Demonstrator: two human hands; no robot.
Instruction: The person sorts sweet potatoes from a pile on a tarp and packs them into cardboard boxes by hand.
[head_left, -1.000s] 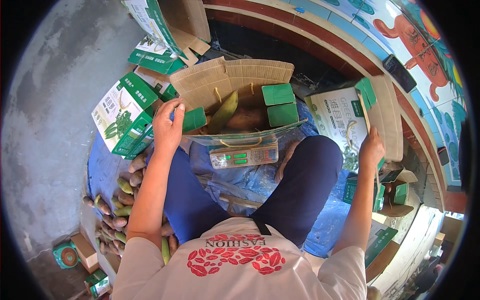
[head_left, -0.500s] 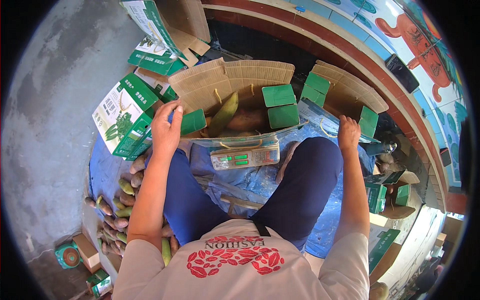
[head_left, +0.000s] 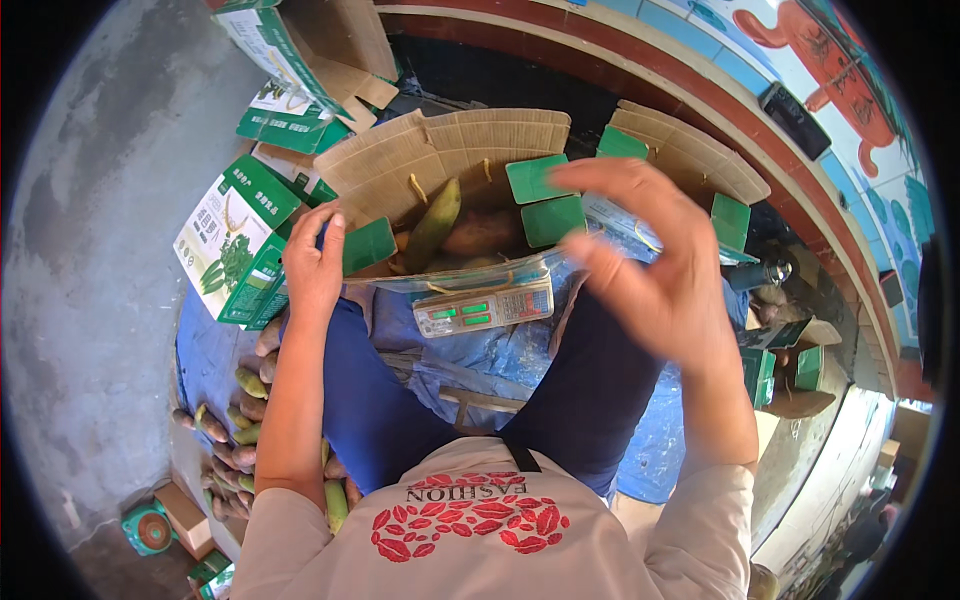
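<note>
In front of my knees stands an open cardboard carton (head_left: 500, 135), with green flaps (head_left: 553, 222) folded out. Inside lie a long green radish (head_left: 433, 228) and reddish-brown roots (head_left: 482, 234), partly in shadow. My left hand (head_left: 315, 262) is at the carton's left edge, thumb and fingers closed about its side. Blurred by motion, my right hand (head_left: 660, 270) hangs over the carton's right end, thumb and fingers apart and nothing in them. Below the carton's near side, a digital scale (head_left: 485, 306) shows its lit green displays and keypad.
A second open carton (head_left: 690, 150) stands at the right. On the left are a white and green printed box (head_left: 232, 240) and more cartons (head_left: 300, 105) behind it. Loose radishes and roots (head_left: 240, 430) lie beside my left leg, near a blue sheet (head_left: 200, 350).
My right hand has left the second carton's near edge and swung left and up over the filled carton's right flaps. My left hand stays at the carton's left edge. The view has shifted slightly.
</note>
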